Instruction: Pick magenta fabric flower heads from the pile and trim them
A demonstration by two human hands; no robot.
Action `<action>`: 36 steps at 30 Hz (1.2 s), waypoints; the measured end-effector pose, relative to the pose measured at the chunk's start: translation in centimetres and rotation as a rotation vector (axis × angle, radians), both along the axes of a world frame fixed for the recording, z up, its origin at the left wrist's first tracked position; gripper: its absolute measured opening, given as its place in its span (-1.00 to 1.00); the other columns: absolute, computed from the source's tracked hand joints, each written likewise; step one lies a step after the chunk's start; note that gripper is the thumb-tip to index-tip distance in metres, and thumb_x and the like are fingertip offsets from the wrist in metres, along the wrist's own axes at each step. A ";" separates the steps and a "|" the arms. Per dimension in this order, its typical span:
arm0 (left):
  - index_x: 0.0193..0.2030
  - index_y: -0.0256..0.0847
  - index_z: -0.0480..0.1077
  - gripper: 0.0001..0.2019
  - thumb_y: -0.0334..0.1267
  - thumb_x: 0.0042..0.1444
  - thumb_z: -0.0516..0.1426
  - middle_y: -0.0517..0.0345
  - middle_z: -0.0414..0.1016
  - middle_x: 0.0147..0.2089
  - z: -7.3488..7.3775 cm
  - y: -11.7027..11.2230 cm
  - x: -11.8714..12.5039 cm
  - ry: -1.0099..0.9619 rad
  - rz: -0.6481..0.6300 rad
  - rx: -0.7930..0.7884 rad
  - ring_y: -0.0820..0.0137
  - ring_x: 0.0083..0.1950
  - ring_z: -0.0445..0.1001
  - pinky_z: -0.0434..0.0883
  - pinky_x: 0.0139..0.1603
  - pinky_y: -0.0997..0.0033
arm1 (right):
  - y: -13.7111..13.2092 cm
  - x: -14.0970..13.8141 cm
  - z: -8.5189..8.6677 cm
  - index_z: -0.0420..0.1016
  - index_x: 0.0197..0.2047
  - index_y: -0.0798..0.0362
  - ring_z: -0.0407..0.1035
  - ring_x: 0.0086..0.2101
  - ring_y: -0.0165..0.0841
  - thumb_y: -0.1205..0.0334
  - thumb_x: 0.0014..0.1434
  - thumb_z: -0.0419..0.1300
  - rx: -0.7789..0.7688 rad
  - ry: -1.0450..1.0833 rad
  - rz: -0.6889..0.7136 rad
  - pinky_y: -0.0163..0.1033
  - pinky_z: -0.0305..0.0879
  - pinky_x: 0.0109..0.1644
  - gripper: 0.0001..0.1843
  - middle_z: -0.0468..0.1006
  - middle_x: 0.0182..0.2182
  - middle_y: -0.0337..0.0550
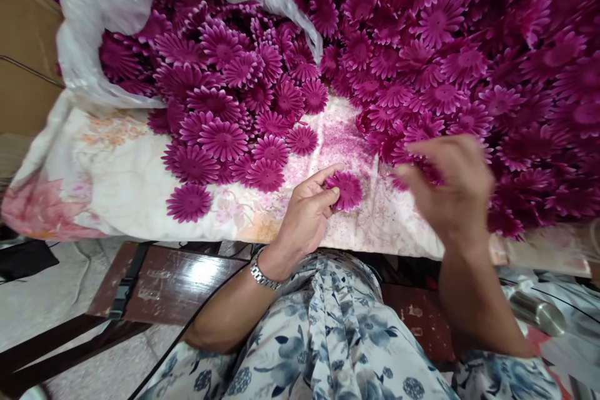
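Observation:
My left hand (307, 206) pinches a magenta artificial flower (347, 190) by its edge, thumb on top, just above the cloth. Petals of this flower face up. To the right, my right hand (452, 190) is smeared by motion, close to the near edge of a big heap of similar flowers (440, 90); its thumb and forefinger point left, and whether anything is between them cannot be made out. Left of my left hand lies a second, smaller pile of flowers (222, 137), with one flower (189, 202) at its near edge.
A cloudy plastic bag (79, 31) lies open around part of the left pile. Floral cloth (117, 175) covers the table, with magenta specks between the piles. Below are a brown wooden bench (164, 287) with a black strap and, at right, a metal cylinder (537, 312).

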State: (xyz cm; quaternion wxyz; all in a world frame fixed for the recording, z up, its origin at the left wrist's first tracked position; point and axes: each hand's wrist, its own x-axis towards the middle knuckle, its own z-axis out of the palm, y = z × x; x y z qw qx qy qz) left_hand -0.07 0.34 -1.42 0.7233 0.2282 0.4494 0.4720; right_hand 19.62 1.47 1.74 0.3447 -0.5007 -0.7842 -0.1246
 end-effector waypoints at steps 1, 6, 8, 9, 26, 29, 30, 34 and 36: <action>-0.15 -0.25 0.52 -0.63 -0.44 -0.20 0.20 0.17 0.49 -0.41 0.0 0.0 0.1 -0.032 -0.017 -0.015 0.61 -0.54 0.26 0.22 -0.51 0.56 | -0.3 -1.4 -0.6 0.44 -0.25 0.01 0.32 -0.30 -0.30 0.22 0.11 0.22 -0.137 0.034 0.151 -0.17 0.28 -0.24 -0.89 0.45 -0.35 -0.13; -0.09 -0.30 0.50 -0.58 -0.40 -0.19 0.24 0.08 0.55 -0.28 -0.1 -0.4 0.4 -0.149 -0.126 -0.037 0.46 -0.31 0.43 0.33 -0.33 0.51 | -0.5 -5.3 -2.5 0.34 -0.43 0.05 0.27 -0.40 -0.42 0.39 0.15 0.13 -0.391 0.146 0.375 -0.26 0.25 -0.30 -0.87 0.37 -0.46 -0.22; -0.12 -0.30 0.53 -0.61 -0.38 -0.19 0.28 0.08 0.56 -0.26 -0.3 -0.5 0.3 -0.157 -0.120 0.010 0.46 -0.24 0.43 0.33 -0.20 0.51 | -0.5 -5.3 -2.5 0.33 -0.44 0.06 0.28 -0.42 -0.45 0.41 0.13 0.16 -0.436 0.217 0.403 -0.30 0.24 -0.34 -0.86 0.36 -0.49 -0.25; -0.14 -0.28 0.54 -0.63 -0.37 -0.19 0.29 0.09 0.56 -0.25 -0.4 -0.6 0.3 -0.156 -0.104 0.036 0.46 -0.22 0.43 0.32 -0.16 0.52 | -0.4 -5.2 -2.3 0.33 -0.44 0.06 0.28 -0.43 -0.46 0.40 0.13 0.17 -0.454 0.232 0.411 -0.32 0.23 -0.36 -0.86 0.37 -0.50 -0.26; -0.11 -0.32 0.52 -0.60 -0.42 -0.19 0.22 0.14 0.51 -0.37 0.3 -0.1 0.1 -0.122 -0.071 -0.078 0.61 -0.51 0.23 0.12 -0.52 0.58 | -0.2 -3.5 -1.6 0.44 -0.29 0.10 0.33 -0.33 -0.38 0.33 0.17 0.13 -0.285 -0.003 0.312 -0.24 0.34 -0.24 -0.93 0.47 -0.40 -0.14; -0.14 -0.32 0.52 -0.62 -0.44 -0.21 0.22 0.16 0.49 -0.40 0.1 -0.3 0.4 -0.149 -0.084 -0.083 0.54 -0.41 0.31 0.20 -0.41 0.57 | -0.5 -5.6 -3.2 0.40 -0.40 0.10 0.31 -0.38 -0.39 0.42 0.19 0.05 -0.275 -0.039 0.368 -0.24 0.32 -0.23 -0.84 0.45 -0.44 -0.12; -0.16 -0.31 0.53 -0.63 -0.45 -0.22 0.22 0.17 0.48 -0.40 0.0 -0.3 0.5 -0.146 -0.079 -0.073 0.54 -0.39 0.31 0.21 -0.38 0.56 | -0.4 -5.7 -3.5 0.39 -0.40 0.10 0.30 -0.38 -0.39 0.43 0.19 0.04 -0.248 -0.066 0.352 -0.25 0.31 -0.24 -0.83 0.45 -0.45 -0.12; -0.17 -0.27 0.53 -0.64 -0.45 -0.21 0.23 0.27 0.38 -0.55 0.0 -0.4 0.2 -0.105 -0.068 -0.001 0.59 -0.52 0.20 0.17 -0.42 0.54 | 0.2 -4.1 -2.8 0.42 -0.37 0.11 0.26 -0.40 -0.38 0.42 0.16 0.10 -0.013 -0.126 0.156 -0.28 0.24 -0.33 -0.89 0.42 -0.47 -0.13; -0.16 -0.27 0.54 -0.65 -0.45 -0.20 0.23 0.31 0.30 -0.62 0.0 -0.4 -0.1 -0.044 -0.066 0.008 0.62 -0.59 0.05 0.08 -0.51 0.52 | 0.7 -1.8 -1.7 0.44 -0.34 0.12 0.23 -0.39 -0.37 0.36 0.16 0.14 0.130 -0.128 -0.023 -0.27 0.19 -0.36 -0.93 0.40 -0.46 -0.11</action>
